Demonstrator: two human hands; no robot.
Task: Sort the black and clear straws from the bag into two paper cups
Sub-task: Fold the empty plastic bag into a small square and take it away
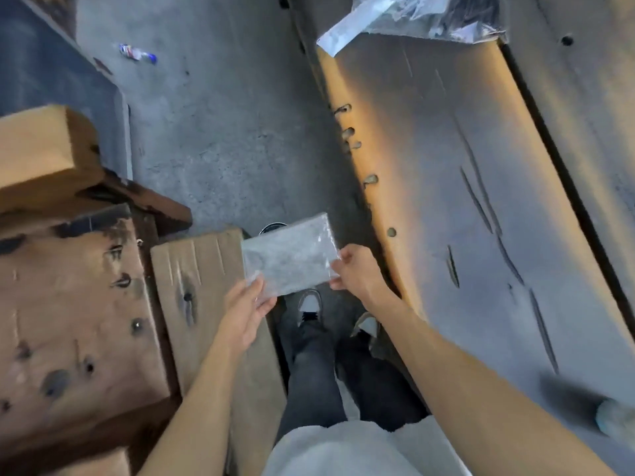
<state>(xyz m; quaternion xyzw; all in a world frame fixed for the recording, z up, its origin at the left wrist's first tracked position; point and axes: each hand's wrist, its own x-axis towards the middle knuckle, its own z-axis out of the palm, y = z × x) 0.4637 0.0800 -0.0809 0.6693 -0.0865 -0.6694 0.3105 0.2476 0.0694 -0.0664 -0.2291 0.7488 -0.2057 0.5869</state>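
Both bare forearms reached forward and down, converging ahead of the body. Left hand [245,312] palm turned inward, fingers extended and lightly curled, thumb and fingertips pinched closed on the near-left corner of a clear flat bag [288,257]. Right hand [354,271] knuckles up, fingers curled, pinched on the bag's right edge. Wrists roughly straight, hands apart. Stood upright, legs in dark trousers below.

Two hands [247,314], two plastic bags [288,255], two shoes [309,305], one wooden table [446,166].
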